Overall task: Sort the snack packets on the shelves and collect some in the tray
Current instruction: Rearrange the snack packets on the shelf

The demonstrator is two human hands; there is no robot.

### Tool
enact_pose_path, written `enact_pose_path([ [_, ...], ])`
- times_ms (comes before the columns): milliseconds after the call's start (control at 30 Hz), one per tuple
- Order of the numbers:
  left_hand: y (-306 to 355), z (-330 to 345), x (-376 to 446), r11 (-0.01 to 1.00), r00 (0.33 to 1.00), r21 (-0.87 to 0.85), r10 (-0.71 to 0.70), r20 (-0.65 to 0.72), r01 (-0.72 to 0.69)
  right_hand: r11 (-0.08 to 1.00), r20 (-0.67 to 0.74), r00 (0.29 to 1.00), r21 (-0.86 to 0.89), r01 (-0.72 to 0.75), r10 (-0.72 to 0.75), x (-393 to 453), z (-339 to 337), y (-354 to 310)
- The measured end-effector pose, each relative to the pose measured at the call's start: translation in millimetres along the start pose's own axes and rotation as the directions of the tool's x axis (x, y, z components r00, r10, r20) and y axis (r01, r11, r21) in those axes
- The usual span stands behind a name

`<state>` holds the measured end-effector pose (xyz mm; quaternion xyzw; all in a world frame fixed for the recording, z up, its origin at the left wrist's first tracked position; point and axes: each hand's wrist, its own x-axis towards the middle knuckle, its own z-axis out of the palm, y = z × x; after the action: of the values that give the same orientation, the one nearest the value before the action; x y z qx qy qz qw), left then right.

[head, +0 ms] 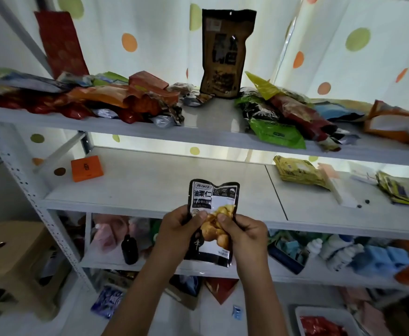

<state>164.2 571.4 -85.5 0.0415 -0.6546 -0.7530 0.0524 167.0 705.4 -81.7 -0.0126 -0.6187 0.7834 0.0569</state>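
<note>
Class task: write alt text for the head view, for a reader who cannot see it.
Both hands, left hand and right hand, pinch a black-and-white snack packet upright before white shelves. Mixed packets crowd the top shelf; a white tray with red packets sits below right.

White tray (329, 311), below the middle shelf (150, 190): cut by bottom edge, red contents only partly visible. Items right of it blurred, unidentifiable. Both forearms cut by the same edge.
</note>
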Motion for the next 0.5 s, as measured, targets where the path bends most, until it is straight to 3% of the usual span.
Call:
enact_pose_path([
  [233, -0.6, -16.6, 8.3, 0.988, 0.999, 0.149, -0.050, -0.008, 0.051, 1.000, -0.068, 0.997, -0.009, -0.020, 0.019, 7.7, 18.6, 12.0],
  [400, 2.8, -30.1, 8.7, 0.977, 0.965, 0.132, -0.191, 0.181, 0.168, 0.999, -0.124, 0.992, 0.034, -0.004, 0.009, 17.2, 18.3, 13.7],
  [500, -0.2, -35.3, 12.5, 0.986, 0.969, 0.124, -0.133, 0.207, 0.109, 1.000, -0.110, 0.994, 0.020, 0.010, -0.008, 20.0, 21.3, 13.2],
])
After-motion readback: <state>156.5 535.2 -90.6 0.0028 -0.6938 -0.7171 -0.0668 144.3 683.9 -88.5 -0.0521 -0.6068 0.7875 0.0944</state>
